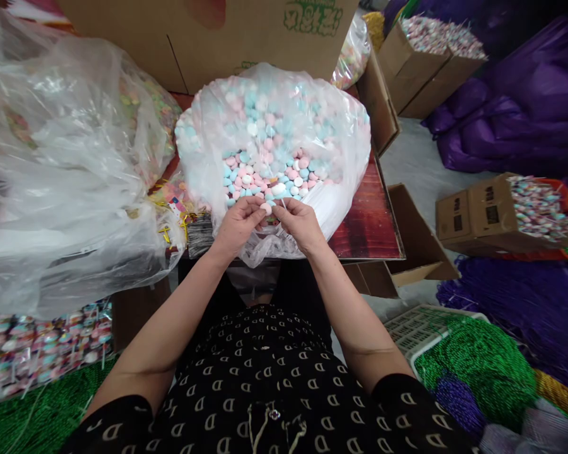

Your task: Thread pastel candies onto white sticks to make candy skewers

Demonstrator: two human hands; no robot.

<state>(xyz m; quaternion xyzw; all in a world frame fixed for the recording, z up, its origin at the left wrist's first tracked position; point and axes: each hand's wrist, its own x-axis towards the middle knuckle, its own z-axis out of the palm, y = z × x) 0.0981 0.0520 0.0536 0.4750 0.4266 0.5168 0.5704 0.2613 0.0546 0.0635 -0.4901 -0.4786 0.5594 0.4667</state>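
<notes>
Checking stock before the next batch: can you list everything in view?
clear plastic bag of candies: one, pink, blue and white, on the table
red wood-grain table: one, red, under the bag
clear plastic bag: one large, multicoloured contents, far left
cardboard boxes: two filled, brown, upper right and right
purple bags: several, purple, upper right
green bead strands: a heap, green, lower right
white plastic crate: one, white, lower right
pink candy: one, pink, between the hands
thin white stick: one, white, at the right fingers
left hand: one, at the pink candy
right hand: one, pinching the stick
</notes>
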